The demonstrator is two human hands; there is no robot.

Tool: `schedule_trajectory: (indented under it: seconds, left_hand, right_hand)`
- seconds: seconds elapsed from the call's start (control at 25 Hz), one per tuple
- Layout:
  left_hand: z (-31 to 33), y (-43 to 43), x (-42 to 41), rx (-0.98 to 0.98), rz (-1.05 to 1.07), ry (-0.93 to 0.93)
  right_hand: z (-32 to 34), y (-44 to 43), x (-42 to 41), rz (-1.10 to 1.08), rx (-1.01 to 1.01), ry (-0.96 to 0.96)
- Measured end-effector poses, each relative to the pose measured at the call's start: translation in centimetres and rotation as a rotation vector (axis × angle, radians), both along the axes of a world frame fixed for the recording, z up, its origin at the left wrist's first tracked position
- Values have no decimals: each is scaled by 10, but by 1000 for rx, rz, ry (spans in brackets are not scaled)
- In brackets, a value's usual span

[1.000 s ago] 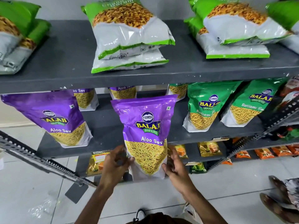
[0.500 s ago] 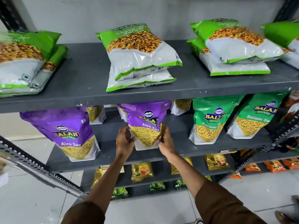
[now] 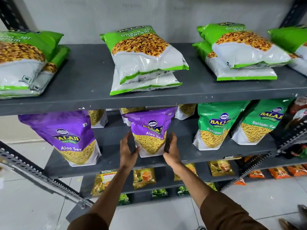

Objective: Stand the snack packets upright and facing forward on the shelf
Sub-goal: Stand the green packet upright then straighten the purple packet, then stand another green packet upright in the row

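Observation:
A purple Aloo Sev packet [image 3: 150, 133] stands upright on the grey middle shelf [image 3: 166, 159], its front facing me. My left hand [image 3: 127, 147] presses its left side and my right hand [image 3: 171, 146] presses its right side, so both hands hold it near the bottom. A second purple Aloo Sev packet [image 3: 66, 138] stands upright to the left. Two green Ratlami Sev packets [image 3: 214, 127] stand to the right, leaning a little. More purple packets [image 3: 98, 116] stand behind, mostly hidden by the upper shelf.
On the upper shelf [image 3: 93, 97] green-and-white Chana Jor Garam packets [image 3: 144, 58] lie flat in stacks. Small yellow and orange packets [image 3: 143, 177] fill the lower shelves. Perforated metal uprights [image 3: 41, 177] slant across at left and right. The floor is tiled.
The purple packet went from in front of the shelf onto the middle shelf, both hands still on its sides. The view rose and moved closer.

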State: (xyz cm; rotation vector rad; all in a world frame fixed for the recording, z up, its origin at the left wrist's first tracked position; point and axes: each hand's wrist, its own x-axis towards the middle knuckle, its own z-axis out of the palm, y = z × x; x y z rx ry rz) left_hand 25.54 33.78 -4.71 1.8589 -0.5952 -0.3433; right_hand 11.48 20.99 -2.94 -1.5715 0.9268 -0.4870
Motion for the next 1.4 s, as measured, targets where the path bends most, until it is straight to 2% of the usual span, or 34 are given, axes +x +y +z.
schedule_trajectory:
  seconds: [0.12, 0.2, 0.44, 0.72, 0.92, 1.0, 1.08, 1.12, 1.28, 1.4]
  left_hand:
    - [-4, 2, -11, -21, -30, 86]
    - [-5, 1, -19, -35, -44, 153]
    - [1, -5, -19, -70, 30, 250]
    - [-4, 19, 11, 2, 144, 160]
    - [2, 25, 13, 60, 113, 159]
    - [1, 26, -2, 120, 222, 30]
    - [-6, 30, -34, 120, 356, -132]
    - [-12, 31, -55, 92, 329, -198]
    - [-29, 5, -108, 33, -83, -345]
    - [-13, -40, -124, -5, -289, -352]
  right_hand:
    - [-21, -10, -2, -33, 23, -37]
    - [-13, -10, -2, -23, 67, -50]
    - [-6, 0, 9, 6, 91, 22]
    - [-4, 27, 40, 90, 53, 50]
    - [-5, 34, 38, 124, 132, -49]
    - [-12, 30, 29, 156, 120, -13]
    - [-19, 24, 14, 97, 68, -12]
    - [-20, 20, 3, 39, 21, -39]
    - [-16, -10, -46, -233, -221, -156]
    - [-7, -37, -81, -402, -287, -238]
